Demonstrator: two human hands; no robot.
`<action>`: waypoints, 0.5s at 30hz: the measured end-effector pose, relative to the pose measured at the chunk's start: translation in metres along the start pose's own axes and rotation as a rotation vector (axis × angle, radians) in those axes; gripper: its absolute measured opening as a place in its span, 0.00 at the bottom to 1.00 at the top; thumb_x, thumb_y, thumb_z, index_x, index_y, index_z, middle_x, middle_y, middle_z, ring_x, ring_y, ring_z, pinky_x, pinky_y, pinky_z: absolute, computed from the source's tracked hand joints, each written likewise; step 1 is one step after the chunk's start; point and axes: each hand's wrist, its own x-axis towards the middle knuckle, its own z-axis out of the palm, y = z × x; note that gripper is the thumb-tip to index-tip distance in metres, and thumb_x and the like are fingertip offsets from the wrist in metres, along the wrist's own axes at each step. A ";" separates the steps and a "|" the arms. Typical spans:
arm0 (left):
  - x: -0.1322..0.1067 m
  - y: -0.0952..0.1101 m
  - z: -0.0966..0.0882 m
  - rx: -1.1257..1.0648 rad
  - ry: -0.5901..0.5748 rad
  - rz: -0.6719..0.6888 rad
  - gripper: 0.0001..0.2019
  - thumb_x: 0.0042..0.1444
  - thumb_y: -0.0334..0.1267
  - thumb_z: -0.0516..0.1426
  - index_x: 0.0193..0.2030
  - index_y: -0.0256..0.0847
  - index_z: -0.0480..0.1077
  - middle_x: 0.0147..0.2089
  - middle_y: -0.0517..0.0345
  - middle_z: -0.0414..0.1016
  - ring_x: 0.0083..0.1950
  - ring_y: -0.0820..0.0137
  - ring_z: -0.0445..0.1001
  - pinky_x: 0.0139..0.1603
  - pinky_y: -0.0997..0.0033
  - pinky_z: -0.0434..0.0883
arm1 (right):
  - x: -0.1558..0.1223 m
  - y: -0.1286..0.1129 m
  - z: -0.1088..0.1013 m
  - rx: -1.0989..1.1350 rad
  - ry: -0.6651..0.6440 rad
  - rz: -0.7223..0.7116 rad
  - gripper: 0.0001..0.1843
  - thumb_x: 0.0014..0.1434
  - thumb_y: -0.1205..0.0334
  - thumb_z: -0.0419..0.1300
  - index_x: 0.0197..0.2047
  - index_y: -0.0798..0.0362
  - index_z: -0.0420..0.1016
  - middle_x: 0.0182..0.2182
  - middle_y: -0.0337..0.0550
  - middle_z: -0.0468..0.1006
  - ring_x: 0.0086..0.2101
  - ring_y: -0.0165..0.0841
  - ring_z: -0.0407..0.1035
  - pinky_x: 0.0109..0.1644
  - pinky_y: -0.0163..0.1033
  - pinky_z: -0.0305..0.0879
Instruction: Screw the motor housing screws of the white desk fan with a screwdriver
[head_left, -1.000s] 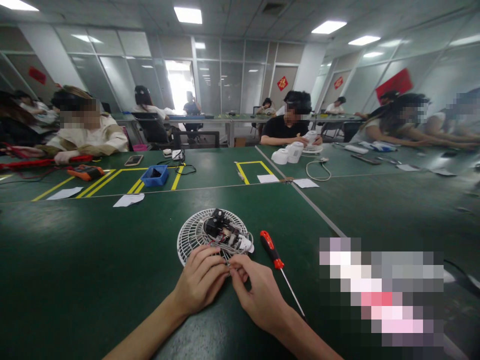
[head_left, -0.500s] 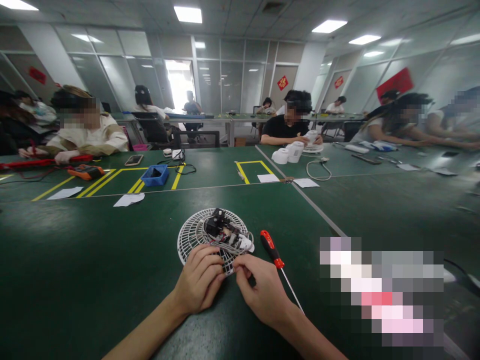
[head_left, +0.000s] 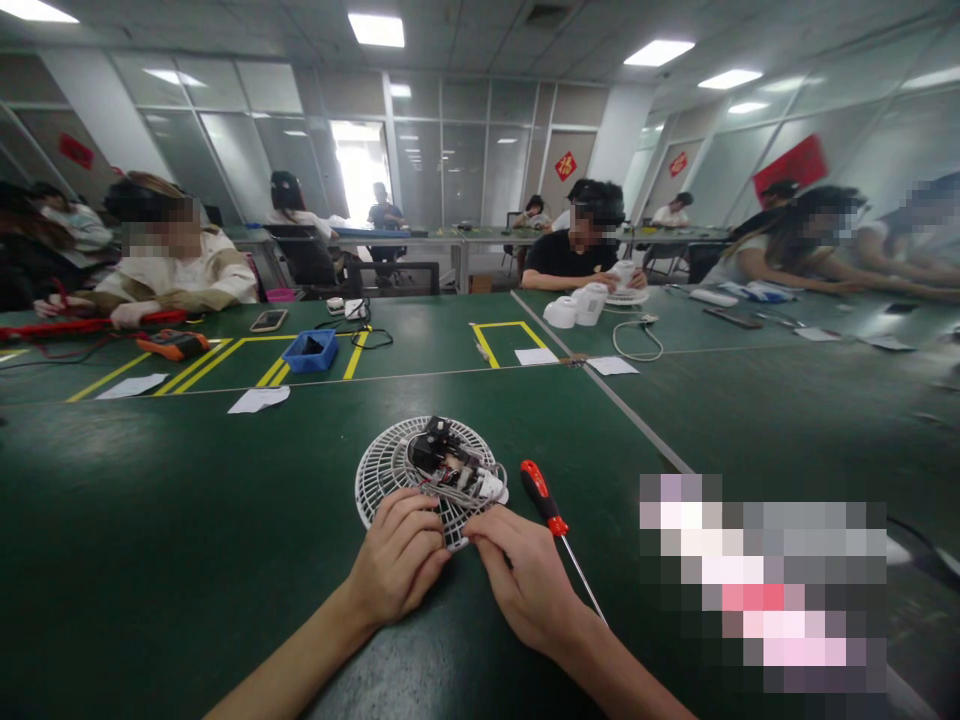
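A white round fan grille (head_left: 384, 468) lies flat on the green table (head_left: 187, 540), with a black motor and circuit assembly (head_left: 448, 466) with grey wires on top of it. My left hand (head_left: 397, 560) rests curled at the grille's near edge, fingers closed against it. My right hand (head_left: 525, 575) is beside it, thumb and fingers pinched at the grille's near rim by the wires. What the fingers hold, if anything, is hidden. A red-handled screwdriver (head_left: 551, 518) lies just right of my right hand.
A blue tray (head_left: 310, 352), papers (head_left: 257, 399) and yellow tape lines lie further back. White fan parts (head_left: 577, 308) and a cable sit before a person in black. Other people sit at the left and right. A blurred patch (head_left: 761, 580) covers the near right.
My right hand has shifted slightly, its fingers moving back up to the grille's near rim. My left hand stays curled in the same place.
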 end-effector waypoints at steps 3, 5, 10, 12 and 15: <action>0.002 0.001 0.000 0.021 0.012 -0.001 0.03 0.63 0.28 0.56 0.39 0.37 0.70 0.38 0.54 0.78 0.50 0.63 0.76 0.61 0.55 0.71 | 0.000 0.000 0.001 -0.006 -0.004 -0.006 0.14 0.68 0.74 0.51 0.41 0.53 0.77 0.36 0.45 0.81 0.35 0.35 0.75 0.41 0.38 0.69; 0.003 0.001 0.000 0.033 0.017 -0.006 0.03 0.63 0.28 0.56 0.40 0.38 0.71 0.37 0.55 0.78 0.49 0.64 0.76 0.60 0.55 0.72 | 0.001 -0.001 0.001 -0.012 -0.004 -0.005 0.14 0.67 0.74 0.51 0.40 0.53 0.77 0.35 0.45 0.81 0.35 0.35 0.75 0.40 0.38 0.69; 0.005 0.003 -0.001 0.021 0.023 -0.019 0.04 0.63 0.28 0.58 0.42 0.38 0.71 0.38 0.56 0.79 0.49 0.64 0.77 0.59 0.56 0.72 | 0.002 -0.003 0.000 -0.017 0.011 0.005 0.14 0.67 0.74 0.51 0.39 0.52 0.77 0.34 0.44 0.81 0.34 0.35 0.75 0.40 0.38 0.69; 0.005 0.003 -0.001 0.019 0.024 -0.022 0.04 0.63 0.27 0.58 0.42 0.38 0.71 0.38 0.55 0.79 0.49 0.64 0.77 0.59 0.56 0.72 | 0.002 -0.003 0.001 -0.011 0.013 0.007 0.14 0.67 0.73 0.50 0.39 0.51 0.76 0.34 0.44 0.81 0.34 0.35 0.75 0.40 0.38 0.69; 0.004 0.003 -0.001 0.020 0.018 -0.029 0.04 0.63 0.27 0.58 0.42 0.36 0.72 0.39 0.53 0.79 0.50 0.64 0.76 0.60 0.57 0.71 | 0.002 -0.003 0.001 -0.008 0.016 0.000 0.14 0.66 0.74 0.51 0.39 0.51 0.76 0.34 0.44 0.82 0.34 0.35 0.76 0.40 0.37 0.69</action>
